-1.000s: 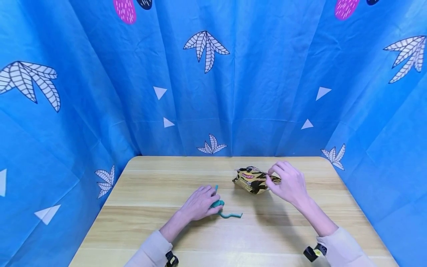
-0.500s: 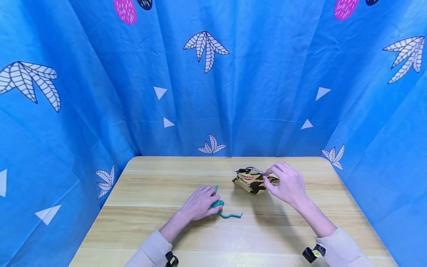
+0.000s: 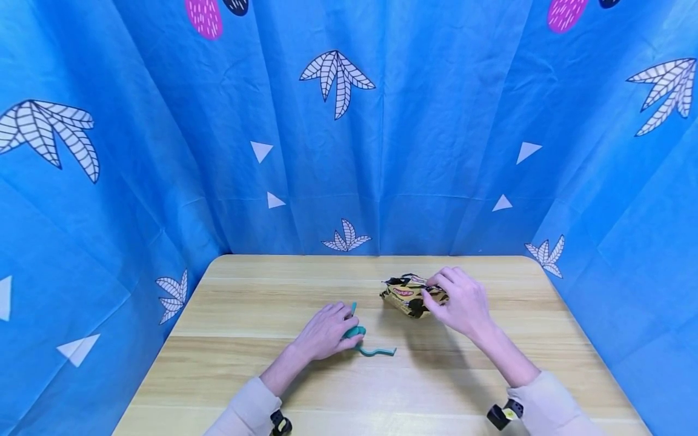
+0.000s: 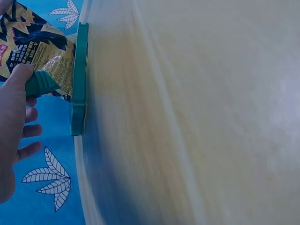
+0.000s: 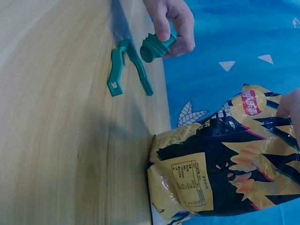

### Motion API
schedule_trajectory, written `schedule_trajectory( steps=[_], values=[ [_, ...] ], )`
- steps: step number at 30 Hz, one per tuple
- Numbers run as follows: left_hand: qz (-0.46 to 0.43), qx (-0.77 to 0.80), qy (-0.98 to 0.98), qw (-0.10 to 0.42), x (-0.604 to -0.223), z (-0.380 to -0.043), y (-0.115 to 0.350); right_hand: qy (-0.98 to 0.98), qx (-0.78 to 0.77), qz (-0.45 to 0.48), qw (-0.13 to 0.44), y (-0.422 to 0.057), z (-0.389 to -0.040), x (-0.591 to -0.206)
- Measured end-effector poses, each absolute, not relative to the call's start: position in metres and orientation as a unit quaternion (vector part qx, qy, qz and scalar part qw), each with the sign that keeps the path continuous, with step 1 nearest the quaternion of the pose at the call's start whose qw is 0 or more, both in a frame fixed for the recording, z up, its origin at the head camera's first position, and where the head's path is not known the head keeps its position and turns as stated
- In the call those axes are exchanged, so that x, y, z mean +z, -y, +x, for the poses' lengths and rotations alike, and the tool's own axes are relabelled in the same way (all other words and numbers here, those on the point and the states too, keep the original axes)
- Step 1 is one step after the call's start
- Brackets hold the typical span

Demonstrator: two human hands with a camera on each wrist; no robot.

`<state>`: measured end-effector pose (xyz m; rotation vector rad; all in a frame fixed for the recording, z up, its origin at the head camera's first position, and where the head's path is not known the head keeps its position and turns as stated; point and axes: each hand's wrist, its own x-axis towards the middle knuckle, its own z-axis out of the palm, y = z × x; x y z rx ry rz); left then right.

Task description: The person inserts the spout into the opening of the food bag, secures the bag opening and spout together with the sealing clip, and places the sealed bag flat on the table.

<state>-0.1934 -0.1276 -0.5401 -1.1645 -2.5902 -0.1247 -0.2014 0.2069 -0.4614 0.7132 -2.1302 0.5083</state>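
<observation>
My left hand point(image 3: 327, 334) pinches a short green ribbed spout-like piece point(image 5: 156, 48) between thumb and fingers, above the table's middle. Right by it lies a green clip point(image 5: 116, 70), its two long arms spread in a V on the wood. A gold-and-black snack bag point(image 3: 402, 298) stands on the table farther back, to the right of that hand. On the bag's upper edge, my right hand point(image 3: 462, 301) pinches the film with thumb and forefinger, hiding the bag's right end. Printed labels and a red logo show on the bag in the right wrist view.
The light wooden table point(image 3: 262, 284) has rounded far corners. Blue curtains point(image 3: 436, 151) with leaf prints hang around its back and sides. Black wrist straps sit at both sleeves point(image 3: 545, 406).
My right hand has shifted left along the bag's upper edge, while the bag stays in nearly the same spot. The left hand and green clip have not visibly moved.
</observation>
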Motion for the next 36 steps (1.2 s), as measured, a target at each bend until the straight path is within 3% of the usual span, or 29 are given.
schedule_trajectory(
  steps=[36],
  values=[
    [-0.395,-0.057,0.902,0.164,-0.532,-0.197,0.126,0.77,0.215,0.36,0.48,-0.194,-0.21,-0.467]
  ],
)
